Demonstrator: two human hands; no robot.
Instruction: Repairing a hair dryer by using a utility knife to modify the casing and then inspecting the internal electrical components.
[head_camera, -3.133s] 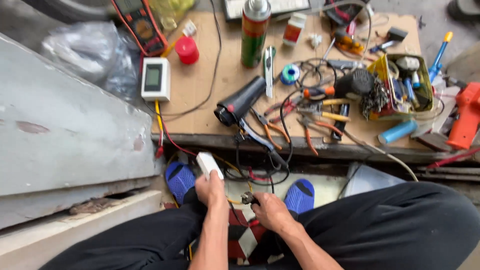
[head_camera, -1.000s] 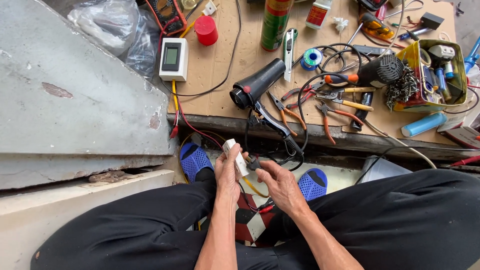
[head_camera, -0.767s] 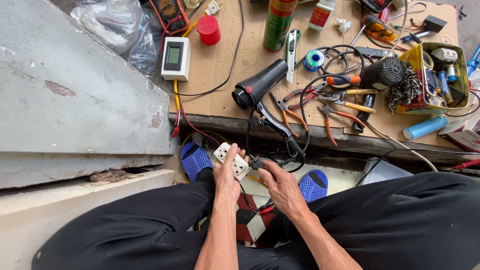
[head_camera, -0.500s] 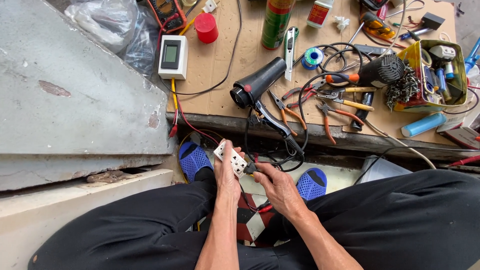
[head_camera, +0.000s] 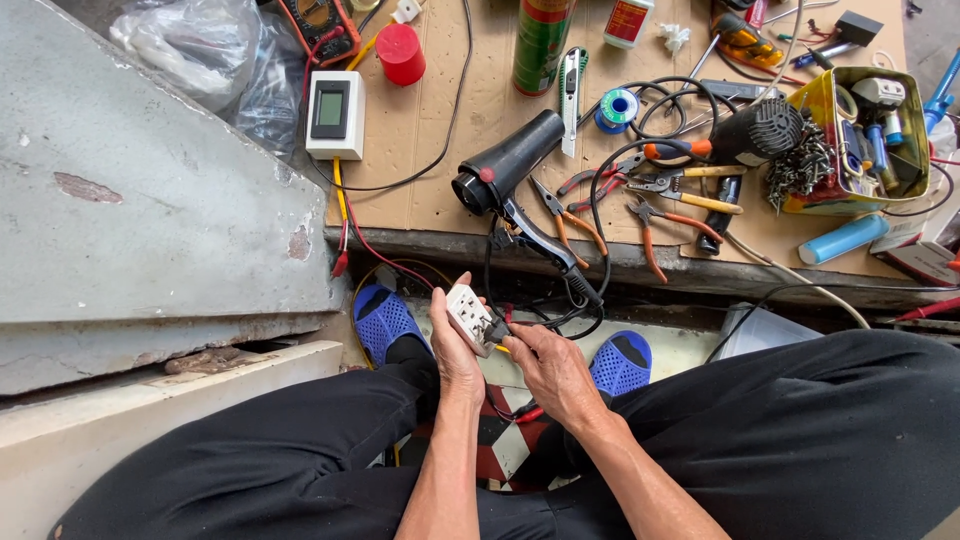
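Head view: white socket (head_camera: 470, 314) tilted, sockets up.

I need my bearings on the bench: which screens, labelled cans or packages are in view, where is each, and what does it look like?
White meter box: bench left edge, square, dark greyish screen.
Multimeter: top left, orange-edged, dark face with dial.
Spray can: top centre, tall, green with a red band.
Small box: right of the can, white with red label.
Yellow tin: far right, open, filled with small parts.
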